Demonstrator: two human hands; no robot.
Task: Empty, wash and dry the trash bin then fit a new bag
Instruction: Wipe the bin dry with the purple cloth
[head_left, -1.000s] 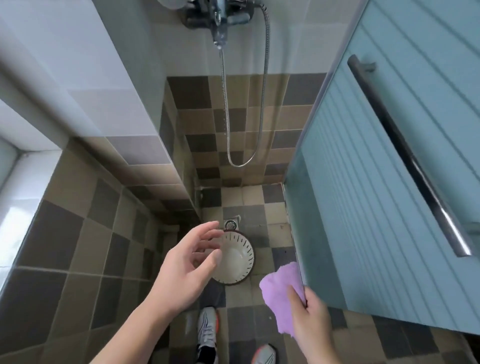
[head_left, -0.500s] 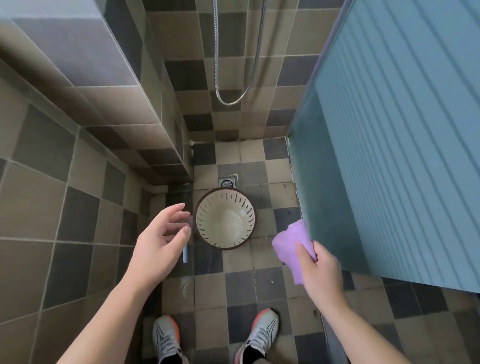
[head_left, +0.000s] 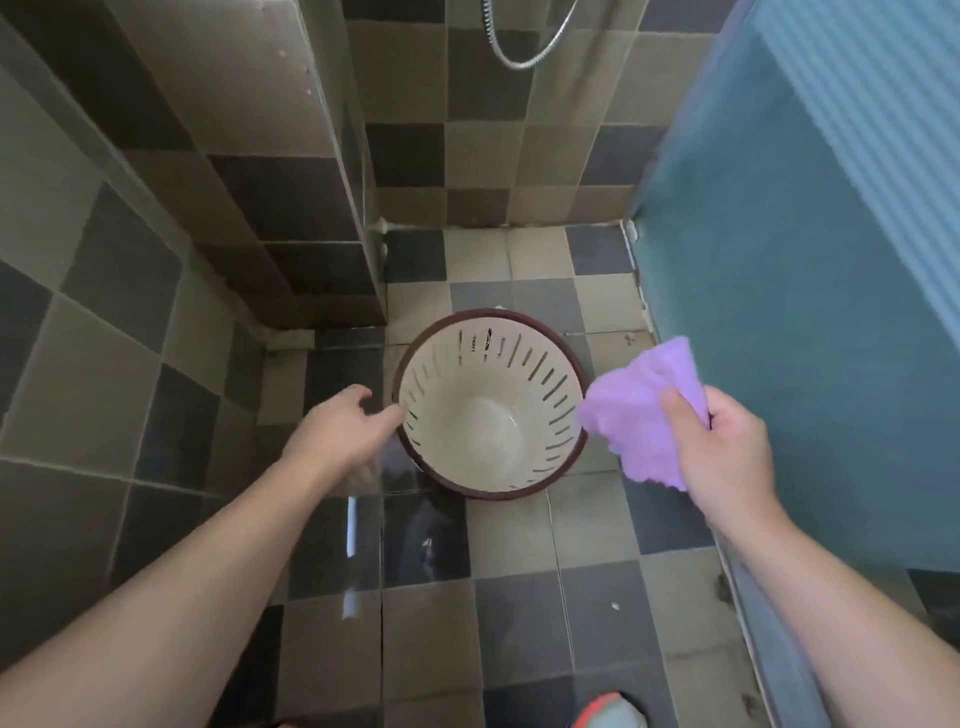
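Note:
A round cream trash bin (head_left: 483, 426) with slotted walls and a dark red rim stands upright on the tiled floor, and nothing lies inside it. My left hand (head_left: 343, 431) is at the bin's left rim, fingers loosely curled, fingertips at or touching the rim. My right hand (head_left: 722, 447) is to the right of the bin and grips a crumpled purple cloth (head_left: 644, 415), which overlaps the bin's right rim in this view.
A tiled wall corner (head_left: 358, 208) juts out just left of and behind the bin. A teal ribbed door (head_left: 810, 270) closes off the right side. A metal shower hose (head_left: 524, 57) hangs at the back wall. The floor looks wet. One shoe (head_left: 608, 712) shows at the bottom.
The camera has dropped much closer to the bin. My left hand has reached forward to the bin's left rim. My right hand has brought the purple cloth up beside the right rim.

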